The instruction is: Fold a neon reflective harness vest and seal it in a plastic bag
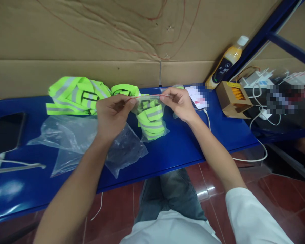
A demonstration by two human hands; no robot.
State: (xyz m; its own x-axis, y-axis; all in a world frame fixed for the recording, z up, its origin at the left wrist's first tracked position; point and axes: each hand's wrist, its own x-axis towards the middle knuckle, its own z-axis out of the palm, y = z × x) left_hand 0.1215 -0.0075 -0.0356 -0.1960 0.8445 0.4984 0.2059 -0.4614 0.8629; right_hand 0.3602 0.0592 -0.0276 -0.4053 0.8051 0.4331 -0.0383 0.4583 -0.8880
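The left hand [112,113] has its grip pinched shut on the left end of the top edge of a small clear bag [151,120], and the right hand [176,101] pinches the right end of the same edge; the edge has a thin red strip and is pulled flat between the two hands, so it runs from left to right; the bag hangs down from that edge, its long side going up and down, and its bottom touches the blue counter [183,149]; inside the bag is a folded bright yellow-green strap [149,118] with grey stripes; both hands are held a little above the counter, palms turned toward each other, thumbs on the near side of the bag, and both forearms reach forward from the bottom of the view and angle in toward the middle; there is bare counter in front of the bag on the near side, up to the counter's front edge; under the left wrist lie empty clear bags [73,139], partly on top of each other; behind the hands, near the cardboard wall [91,37], sits a pile of yellow-green vests [76,95]; to the right, well apart from the hands, are a small brown box [231,100], an orange drink bottle [226,62] leaning on the wall, and white cables [259,112]; a dark phone [6,132] lies far to the left.
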